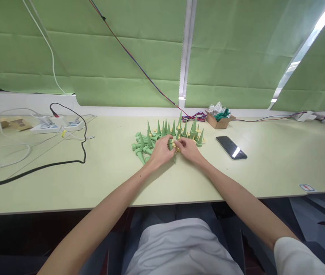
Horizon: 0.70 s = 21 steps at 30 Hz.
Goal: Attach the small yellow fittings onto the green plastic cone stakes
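My left hand (164,149) is closed round a green plastic spike (170,144), whose narrow tip shows below the fingers. Right beside it, my right hand (189,148) pinches at a small yellow piece (176,146) against that spike; the fingertips hide most of the piece. Behind both hands stands a cluster of green cone-shaped spikes (193,129), points up, several with small yellow pieces on them. To the left of my left hand, more green spikes (140,155) lie on their sides in a loose pile.
A black phone (231,147) lies on the pale table (105,183), right of the spikes. Behind it stands a small cardboard box (220,120) holding clear and green plastic. Coiled red-blue wire (194,117) rests at the back. Leftward are a power strip (56,126) and a black cable (84,149).
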Each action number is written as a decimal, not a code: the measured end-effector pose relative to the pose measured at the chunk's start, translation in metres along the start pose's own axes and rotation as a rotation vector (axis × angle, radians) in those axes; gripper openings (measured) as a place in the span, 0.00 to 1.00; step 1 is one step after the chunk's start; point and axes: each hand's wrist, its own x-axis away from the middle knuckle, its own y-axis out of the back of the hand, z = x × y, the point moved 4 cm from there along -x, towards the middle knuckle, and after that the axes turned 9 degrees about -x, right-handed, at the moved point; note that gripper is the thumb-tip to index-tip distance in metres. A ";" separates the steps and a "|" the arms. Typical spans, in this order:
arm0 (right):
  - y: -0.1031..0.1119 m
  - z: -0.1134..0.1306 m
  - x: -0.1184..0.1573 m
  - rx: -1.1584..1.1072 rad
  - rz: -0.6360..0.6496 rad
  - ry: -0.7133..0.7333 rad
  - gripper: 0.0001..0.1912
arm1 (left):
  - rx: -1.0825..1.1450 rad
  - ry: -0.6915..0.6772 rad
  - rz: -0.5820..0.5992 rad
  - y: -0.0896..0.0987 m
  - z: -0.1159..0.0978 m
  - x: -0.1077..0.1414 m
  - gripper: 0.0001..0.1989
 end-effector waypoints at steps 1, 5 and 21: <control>0.000 0.000 0.000 0.012 -0.001 0.000 0.20 | 0.001 -0.003 0.002 0.000 -0.001 0.000 0.17; 0.000 0.001 -0.001 0.046 0.012 0.004 0.24 | 0.008 -0.022 0.013 0.003 -0.004 0.001 0.15; -0.001 -0.003 -0.002 0.016 -0.007 -0.072 0.31 | 0.014 -0.034 0.012 0.001 -0.004 0.000 0.16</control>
